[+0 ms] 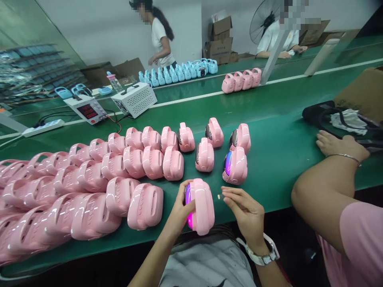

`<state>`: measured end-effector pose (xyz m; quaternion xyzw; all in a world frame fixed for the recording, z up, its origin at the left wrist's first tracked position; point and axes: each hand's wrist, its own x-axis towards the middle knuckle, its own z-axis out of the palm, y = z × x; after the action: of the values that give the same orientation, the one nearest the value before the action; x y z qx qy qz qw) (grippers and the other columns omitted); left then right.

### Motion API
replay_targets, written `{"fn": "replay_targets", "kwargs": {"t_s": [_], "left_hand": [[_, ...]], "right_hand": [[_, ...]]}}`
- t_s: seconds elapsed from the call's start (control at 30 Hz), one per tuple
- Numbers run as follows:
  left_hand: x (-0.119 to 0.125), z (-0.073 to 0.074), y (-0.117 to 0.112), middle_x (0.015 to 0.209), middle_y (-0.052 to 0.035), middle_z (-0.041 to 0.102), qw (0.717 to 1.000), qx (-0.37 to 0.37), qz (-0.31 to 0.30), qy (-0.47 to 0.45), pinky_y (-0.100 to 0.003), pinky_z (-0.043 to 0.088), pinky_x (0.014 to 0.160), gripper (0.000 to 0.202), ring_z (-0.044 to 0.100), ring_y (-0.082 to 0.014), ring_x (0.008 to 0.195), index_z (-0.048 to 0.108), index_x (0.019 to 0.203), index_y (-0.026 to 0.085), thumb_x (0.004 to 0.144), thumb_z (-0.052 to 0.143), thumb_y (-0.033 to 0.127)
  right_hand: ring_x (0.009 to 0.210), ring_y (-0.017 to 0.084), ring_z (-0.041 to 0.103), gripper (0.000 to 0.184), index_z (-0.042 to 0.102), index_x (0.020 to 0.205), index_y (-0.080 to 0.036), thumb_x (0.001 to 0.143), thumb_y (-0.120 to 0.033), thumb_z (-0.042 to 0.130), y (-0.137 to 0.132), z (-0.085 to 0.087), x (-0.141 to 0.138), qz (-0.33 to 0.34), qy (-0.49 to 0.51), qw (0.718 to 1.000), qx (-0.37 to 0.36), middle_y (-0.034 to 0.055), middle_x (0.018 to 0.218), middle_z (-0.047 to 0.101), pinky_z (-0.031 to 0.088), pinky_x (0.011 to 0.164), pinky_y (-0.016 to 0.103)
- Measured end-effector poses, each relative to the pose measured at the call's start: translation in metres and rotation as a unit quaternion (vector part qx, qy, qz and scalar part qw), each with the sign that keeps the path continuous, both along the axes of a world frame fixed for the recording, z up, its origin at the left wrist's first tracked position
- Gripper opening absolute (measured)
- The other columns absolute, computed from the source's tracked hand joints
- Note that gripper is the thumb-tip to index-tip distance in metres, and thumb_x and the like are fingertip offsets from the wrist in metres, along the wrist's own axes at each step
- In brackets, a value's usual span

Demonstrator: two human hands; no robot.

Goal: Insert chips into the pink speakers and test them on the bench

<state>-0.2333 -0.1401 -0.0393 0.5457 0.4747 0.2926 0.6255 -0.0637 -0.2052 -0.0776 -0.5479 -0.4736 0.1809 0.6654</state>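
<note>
While the left hand (178,209) clasps a glossy pink plastic, rounded device (204,207) around its glowing violet face, thumb against its side, I see the right hand (247,211) pointing left, fingertips and thumb pinching a tiny pale-tipped piece (219,197) just right of it. The device sits at the smooth green tabletop's (278,167) near edge.

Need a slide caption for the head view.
Left hand holds a pink device with glowing purple front; right hand pinches a small light-tipped piece beside it.
</note>
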Motion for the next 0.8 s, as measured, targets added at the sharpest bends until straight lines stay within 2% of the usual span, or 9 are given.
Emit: {"fn": "replay_targets", "kwargs": {"t_s": [0.13, 0.2, 0.27, 0.37, 0.47, 0.53, 0.6, 0.7, 0.8], "left_hand": [[0.0, -0.01, 0.01, 0.115, -0.0082, 0.057, 0.992, 0.057, -0.028, 0.113, -0.043, 0.039, 0.099, 0.058, 0.053, -0.0289, 0.106, 0.049, 0.119, 0.02, 0.065, 0.064, 0.033], [-0.002, -0.012, 0.014, 0.125, -0.011, 0.054, 0.983, 0.114, 0.0, 0.145, -0.047, 0.032, 0.107, 0.054, 0.048, -0.0316, 0.118, 0.055, 0.118, 0.019, 0.066, 0.064, 0.033], [-0.005, -0.012, 0.019, 0.131, -0.0125, 0.053, 0.974, 0.163, 0.033, 0.153, -0.048, 0.028, 0.111, 0.047, 0.044, -0.0322, 0.126, 0.061, 0.114, 0.018, 0.071, 0.061, 0.037], [-0.009, -0.012, 0.024, 0.125, -0.0129, 0.06, 0.981, 0.153, 0.03, 0.115, -0.047, 0.034, 0.109, 0.044, 0.051, -0.0305, 0.122, 0.063, 0.115, 0.016, 0.081, 0.052, 0.042], [-0.012, -0.01, 0.019, 0.125, -0.0118, 0.062, 0.986, 0.136, 0.038, 0.089, -0.045, 0.034, 0.11, 0.045, 0.052, -0.0289, 0.123, 0.063, 0.116, 0.016, 0.083, 0.052, 0.044], [-0.018, -0.004, 0.01, 0.125, -0.0102, 0.063, 0.981, 0.163, 0.064, 0.08, -0.043, 0.036, 0.11, 0.043, 0.052, -0.0276, 0.123, 0.064, 0.115, 0.017, 0.083, 0.054, 0.044], [-0.028, 0.006, 0.0, 0.12, -0.0081, 0.065, 0.971, 0.207, 0.1, 0.065, -0.04, 0.04, 0.107, 0.037, 0.056, -0.0261, 0.118, 0.066, 0.111, 0.019, 0.084, 0.056, 0.043], [-0.046, 0.025, -0.012, 0.112, -0.0065, 0.069, 0.959, 0.235, 0.159, 0.009, -0.037, 0.046, 0.102, 0.03, 0.061, -0.0242, 0.111, 0.069, 0.104, 0.021, 0.085, 0.059, 0.041], [-0.052, 0.046, -0.013, 0.121, -0.0069, 0.065, 0.957, 0.219, 0.182, -0.056, -0.037, 0.047, 0.101, 0.034, 0.058, -0.0248, 0.117, 0.064, 0.112, 0.023, 0.083, 0.062, 0.04]], "right_hand": [[0.075, 0.021, 0.064, 0.011, 0.077, 0.078, -0.023, 0.08, -0.031, 0.07, -0.004, -0.035, 0.022, -0.112, -0.125, 0.983, -0.072, 0.0051, 0.077, 0.071, 0.054, 0.071, 0.037], [0.077, 0.022, 0.064, 0.016, 0.076, 0.084, -0.021, 0.08, -0.034, 0.069, -0.007, -0.037, 0.025, -0.147, -0.142, 0.975, -0.086, 0.0065, 0.08, 0.071, 0.053, 0.07, 0.038], [0.078, 0.021, 0.064, 0.015, 0.074, 0.09, -0.02, 0.083, -0.031, 0.066, -0.006, -0.022, 0.023, -0.159, -0.118, 0.978, -0.07, 0.0066, 0.085, 0.07, 0.053, 0.07, 0.036], [0.071, 0.017, 0.065, 0.018, 0.069, 0.099, -0.02, 0.087, -0.028, 0.06, 0.017, 0.022, 0.013, -0.093, -0.041, 0.994, -0.05, 0.0057, 0.089, 0.07, 0.054, 0.062, 0.03], [0.074, 0.02, 0.066, 0.045, 0.055, 0.126, -0.019, 0.082, -0.028, 0.06, 0.064, 0.057, -0.001, -0.029, -0.064, 0.992, -0.102, 0.0109, 0.115, 0.065, 0.056, 0.066, 0.035], [0.097, 0.029, 0.065, 0.062, 0.048, 0.134, -0.017, 0.075, -0.025, 0.064, 0.097, 0.065, -0.009, -0.021, -0.123, 0.981, -0.149, 0.0164, 0.13, 0.055, 0.055, 0.082, 0.044], [0.111, 0.036, 0.059, 0.065, 0.048, 0.134, -0.015, 0.071, -0.017, 0.063, 0.122, 0.064, -0.013, -0.009, -0.141, 0.973, -0.182, 0.0178, 0.131, 0.054, 0.049, 0.093, 0.052], [0.102, 0.03, 0.064, 0.066, 0.046, 0.134, -0.016, 0.07, -0.008, 0.055, 0.132, 0.062, -0.01, 0.004, -0.106, 0.978, -0.181, 0.0126, 0.113, 0.064, 0.051, 0.09, 0.048], [0.087, 0.021, 0.066, 0.069, 0.035, 0.139, -0.021, 0.075, -0.015, 0.058, 0.113, 0.08, -0.008, 0.061, -0.018, 0.992, -0.107, 0.0059, 0.099, 0.067, 0.057, 0.077, 0.036]]}}
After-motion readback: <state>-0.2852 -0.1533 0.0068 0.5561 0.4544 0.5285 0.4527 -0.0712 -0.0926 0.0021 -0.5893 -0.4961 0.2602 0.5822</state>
